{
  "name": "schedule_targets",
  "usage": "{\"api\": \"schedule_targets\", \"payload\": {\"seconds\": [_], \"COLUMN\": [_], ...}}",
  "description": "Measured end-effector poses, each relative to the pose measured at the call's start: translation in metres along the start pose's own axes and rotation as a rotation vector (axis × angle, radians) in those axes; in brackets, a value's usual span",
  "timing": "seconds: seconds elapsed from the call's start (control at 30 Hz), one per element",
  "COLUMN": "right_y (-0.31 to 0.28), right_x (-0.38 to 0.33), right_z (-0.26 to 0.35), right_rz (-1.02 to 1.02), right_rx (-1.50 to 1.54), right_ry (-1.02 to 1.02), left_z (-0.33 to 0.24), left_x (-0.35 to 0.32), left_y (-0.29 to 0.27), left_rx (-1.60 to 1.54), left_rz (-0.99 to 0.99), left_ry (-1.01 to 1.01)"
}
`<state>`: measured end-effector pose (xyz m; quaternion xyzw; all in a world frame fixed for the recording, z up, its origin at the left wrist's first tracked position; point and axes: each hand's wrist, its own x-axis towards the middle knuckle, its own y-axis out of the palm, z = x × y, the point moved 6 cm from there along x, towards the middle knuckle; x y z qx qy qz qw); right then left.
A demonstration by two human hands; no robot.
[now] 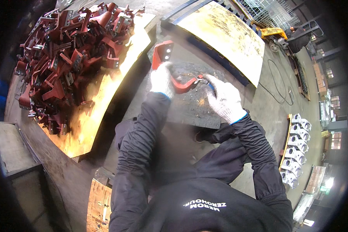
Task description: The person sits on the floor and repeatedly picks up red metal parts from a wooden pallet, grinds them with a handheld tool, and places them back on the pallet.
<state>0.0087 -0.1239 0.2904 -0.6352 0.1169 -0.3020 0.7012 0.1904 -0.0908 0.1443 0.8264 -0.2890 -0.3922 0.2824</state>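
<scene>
A dark-red painted metal bracket (185,87), bent in a curve with a wide holed plate at its upper left end, is held above a dark, scuffed work surface (199,112). My left hand (162,81), in a white knitted glove, closes round it just below that plate. At the bracket's narrow right end, which shows bare metal, my gloved right hand (225,98) is bent with its forefinger reaching to the tip. A small dark and blue thing shows under the right fingers; its kind is hidden.
Many similar red brackets (62,62) lie heaped on a wooden board (116,94) at left. Another wood-topped pallet (224,34) stands beyond my hands. A yellow pallet truck (272,33) is at far right, and silvery castings (295,150) stand in rows at right. A cable (272,83) loops across the floor.
</scene>
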Motion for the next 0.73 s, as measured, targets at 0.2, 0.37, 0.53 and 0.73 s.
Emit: {"api": "schedule_targets", "payload": {"seconds": [0.2, 0.37, 0.53, 0.73], "right_y": [0.004, 0.007, 0.005, 0.009], "right_x": [0.003, -0.001, 0.001, 0.0], "right_z": [-0.002, -0.003, 0.0, -0.005], "right_rz": [0.045, 0.012, 0.002, 0.026], "right_rx": [-0.002, 0.001, 0.018, 0.01], "right_ry": [0.055, 0.036, 0.054, 0.068], "left_z": [-0.008, -0.007, -0.003, 0.002], "left_x": [-0.008, -0.012, -0.003, -0.001], "left_y": [0.001, 0.003, -0.005, -0.006], "left_rx": [-0.025, -0.034, -0.017, -0.01], "left_rz": [-0.029, -0.042, -0.002, 0.01], "left_ry": [0.001, 0.018, 0.008, 0.001]}}
